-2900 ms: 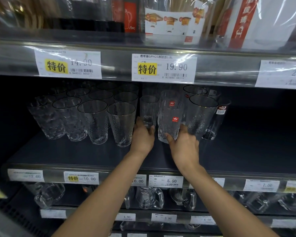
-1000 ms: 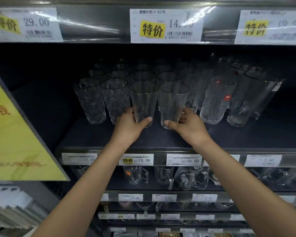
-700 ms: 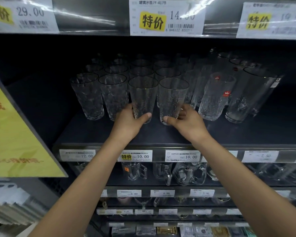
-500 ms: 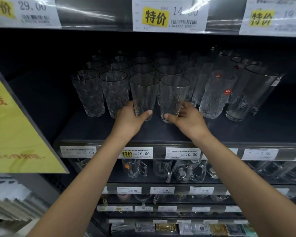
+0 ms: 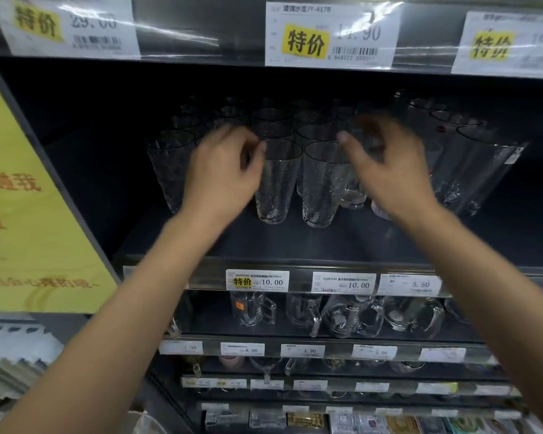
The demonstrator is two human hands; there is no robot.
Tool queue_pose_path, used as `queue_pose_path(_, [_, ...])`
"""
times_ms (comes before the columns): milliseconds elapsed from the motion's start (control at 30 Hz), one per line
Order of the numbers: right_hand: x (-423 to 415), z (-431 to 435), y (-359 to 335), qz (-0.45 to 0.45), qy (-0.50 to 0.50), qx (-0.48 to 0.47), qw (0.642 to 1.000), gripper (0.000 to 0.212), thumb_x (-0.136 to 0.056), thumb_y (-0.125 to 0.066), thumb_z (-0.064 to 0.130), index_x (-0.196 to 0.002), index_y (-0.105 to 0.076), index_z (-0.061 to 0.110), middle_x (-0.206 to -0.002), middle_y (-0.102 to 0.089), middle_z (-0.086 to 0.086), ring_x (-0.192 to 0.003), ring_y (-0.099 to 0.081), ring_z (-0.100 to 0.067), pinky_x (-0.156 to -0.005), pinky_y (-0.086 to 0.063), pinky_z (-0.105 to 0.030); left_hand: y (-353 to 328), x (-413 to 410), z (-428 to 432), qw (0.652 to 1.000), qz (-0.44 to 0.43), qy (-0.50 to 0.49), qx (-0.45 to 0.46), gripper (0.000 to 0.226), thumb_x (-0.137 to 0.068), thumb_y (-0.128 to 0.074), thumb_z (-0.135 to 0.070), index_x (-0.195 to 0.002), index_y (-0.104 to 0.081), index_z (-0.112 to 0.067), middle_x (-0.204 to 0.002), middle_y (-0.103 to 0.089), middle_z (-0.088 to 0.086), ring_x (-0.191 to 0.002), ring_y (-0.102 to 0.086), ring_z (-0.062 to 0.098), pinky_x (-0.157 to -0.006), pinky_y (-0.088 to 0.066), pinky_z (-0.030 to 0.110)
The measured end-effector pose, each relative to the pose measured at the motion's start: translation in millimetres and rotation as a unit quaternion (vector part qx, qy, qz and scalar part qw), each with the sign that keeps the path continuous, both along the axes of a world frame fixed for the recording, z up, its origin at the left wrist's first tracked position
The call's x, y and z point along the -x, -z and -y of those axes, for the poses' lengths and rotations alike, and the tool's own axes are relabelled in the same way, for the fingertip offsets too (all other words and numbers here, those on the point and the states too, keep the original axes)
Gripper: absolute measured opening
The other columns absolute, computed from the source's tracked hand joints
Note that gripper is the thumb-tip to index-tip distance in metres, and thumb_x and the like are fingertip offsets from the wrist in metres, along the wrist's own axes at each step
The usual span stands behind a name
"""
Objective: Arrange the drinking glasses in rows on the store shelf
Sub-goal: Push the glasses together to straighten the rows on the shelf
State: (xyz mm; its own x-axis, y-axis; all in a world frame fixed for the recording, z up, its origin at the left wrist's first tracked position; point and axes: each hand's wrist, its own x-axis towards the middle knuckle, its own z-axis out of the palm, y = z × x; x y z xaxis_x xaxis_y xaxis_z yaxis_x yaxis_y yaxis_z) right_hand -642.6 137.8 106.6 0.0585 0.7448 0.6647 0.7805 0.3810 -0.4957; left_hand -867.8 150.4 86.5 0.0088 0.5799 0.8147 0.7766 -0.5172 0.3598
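The glasses [image 5: 276, 183] stand upright on the dark shelf [image 5: 295, 242], packed in rows that run back into the gloom. Two dimpled ones sit side by side at the front, almost touching. Another shows to the left, past the wrist. Taller glasses [image 5: 483, 170] stand off to the right.

From where I stand, the job now looks like evening up the front row. It would go best with each glass held low on its body rather than by the rim. Slide it along the shelf instead of lifting it, and bring the bases level with the shelf's front lip, with even gaps between them. The glass is thin and crowded, so a careless knuckle could knock one into the next. The right forearm also passes near the taller glasses and should keep clear of them.

Both arms reach up and forward from below, and the hands are at rim height on the front row. The left hand [image 5: 223, 173] has its fingers [image 5: 229, 136] curled, with the thumb tip just beside the rim of the nearer front glass. Blur stops me telling whether it pinches that rim or holds nothing. The right hand [image 5: 389, 170] hovers with its fingers spread and arched and its thumb over the second front glass. I can't see it gripping anything.
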Motion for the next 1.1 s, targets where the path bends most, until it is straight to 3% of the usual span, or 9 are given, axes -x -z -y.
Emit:
queue_pose_path(67, [-1.3, -17.8, -25.8, 0.081, -0.021, 0.064, 0.994, 0.034, -0.095, -0.061, 0.037, -0.123, -0.066, 0.018, -0.119, -0.069, -0.004, -0.112, -0.061, -0.021, -0.085, -0.038, -0.019, -24.5, 3.8, -24.9, 0.996, -0.048, 0.031, 0.067, 0.019, -0.091, -0.061, -0.020, -0.102, -0.072, -0.009, -0.099, -0.072, 0.010, -0.093, -0.067, 0.027, -0.081, -0.049, 0.031])
queue_pose_path(167, [1.0, -42.2, -54.4, 0.224, -0.059, 0.190, 0.954, 0.034, -0.095, -0.063, 0.021, -0.128, -0.063, 0.014, -0.128, -0.064, -0.008, -0.113, -0.057, -0.020, -0.089, -0.039, -0.023, -52.7, 1.2, -59.4, 0.960, -0.137, 0.058, 0.237, 0.029, -0.093, -0.065, -0.016, -0.119, -0.066, -0.004, -0.117, -0.069, 0.012, -0.107, -0.063, 0.022, -0.092, -0.046, 0.028])
queue_pose_path(300, [9.7, -65.6, -61.4, 0.288, -0.071, 0.273, 0.915, 0.032, -0.090, -0.064, 0.006, -0.118, -0.063, -0.009, -0.123, -0.064, -0.025, -0.114, -0.059, -0.035, -0.095, -0.047, -0.037, -62.1, -5.6, -86.7, 0.908, -0.236, 0.105, 0.329, 0.034, -0.090, -0.070, -0.015, -0.114, -0.066, 0.008, -0.117, -0.068, 0.023, -0.104, -0.062, 0.025, -0.097, -0.048, 0.041])
queue_pose_path(400, [14.4, -77.2, -55.4, 0.287, -0.075, 0.287, 0.911, 0.035, -0.088, -0.065, 0.005, -0.115, -0.059, -0.016, -0.121, -0.060, -0.034, -0.115, -0.055, -0.044, -0.095, -0.047, -0.049, -60.2, -11.2, -98.0, 0.893, -0.274, 0.103, 0.342, 0.031, -0.089, -0.071, -0.020, -0.106, -0.068, 0.006, -0.107, -0.069, 0.021, -0.091, -0.057, 0.021, -0.088, -0.049, 0.040])
queue_pose_path(500, [17.3, -83.7, -48.3, 0.277, -0.089, 0.280, 0.915, 0.032, -0.089, -0.065, 0.004, -0.119, -0.064, -0.006, -0.121, -0.066, -0.022, -0.111, -0.061, -0.033, -0.092, -0.049, -0.037, -55.3, -15.6, -102.1, 0.893, -0.261, 0.134, 0.341, 0.022, -0.088, -0.072, -0.018, -0.094, -0.069, 0.003, -0.090, -0.065, 0.014, -0.083, -0.052, 0.018, -0.072, -0.040, 0.030])
queue_pose_path(633, [15.2, -91.0, -43.6, 0.252, -0.108, 0.274, 0.922, 0.026, -0.086, -0.071, 0.009, -0.111, -0.069, 0.001, -0.113, -0.069, -0.020, -0.089, -0.055, -0.017, -0.077, -0.042, -0.028, -49.2, -15.5, -106.0, 0.899, -0.237, 0.164, 0.330, 0.022, -0.088, -0.071, -0.008, -0.106, -0.070, 0.005, -0.103, -0.070, 0.020, -0.087, -0.054, 0.017, -0.070, -0.040, 0.025])
queue_pose_path(933, [6.6, -92.2, -38.1, 0.218, -0.121, 0.252, 0.935, 0.028, -0.084, -0.077, 0.017, -0.108, -0.069, 0.005, -0.106, -0.071, -0.012, -0.088, -0.057, -0.014, -0.081, -0.045, -0.026, -44.0, -11.4, -110.6, 0.904, -0.192, 0.192, 0.330, 0.025, -0.086, -0.071, 0.000, -0.111, -0.069, 0.005, -0.099, -0.067, 0.011, -0.091, -0.057, 0.016, -0.064, -0.040, 0.004])
queue_pose_path(1000, [5.8, -92.7, -36.4, 0.211, -0.126, 0.250, 0.937, 0.028, -0.084, -0.076, 0.016, -0.108, -0.069, 0.004, -0.106, -0.071, -0.013, -0.088, -0.057, -0.014, -0.081, -0.045, -0.027, -43.1, -10.9, -111.7, 0.905, -0.191, 0.192, 0.327, 0.025, -0.086, -0.071, -0.001, -0.110, -0.069, 0.006, -0.097, -0.065, 0.008, -0.091, -0.057, 0.016, -0.065, -0.040, 0.005])
queue_pose_path(1100, [4.1, -94.4, -34.7, 0.203, -0.130, 0.250, 0.938, 0.025, -0.084, -0.076, 0.015, -0.107, -0.070, 0.005, -0.106, -0.071, -0.012, -0.089, -0.058, -0.014, -0.088, -0.050, -0.031, -42.6, -10.7, -112.9, 0.906, -0.200, 0.189, 0.322, 0.023, -0.086, -0.071, -0.003, -0.108, -0.070, 0.005, -0.096, -0.066, 0.009, -0.090, -0.057, 0.017, -0.073, -0.044, 0.019])
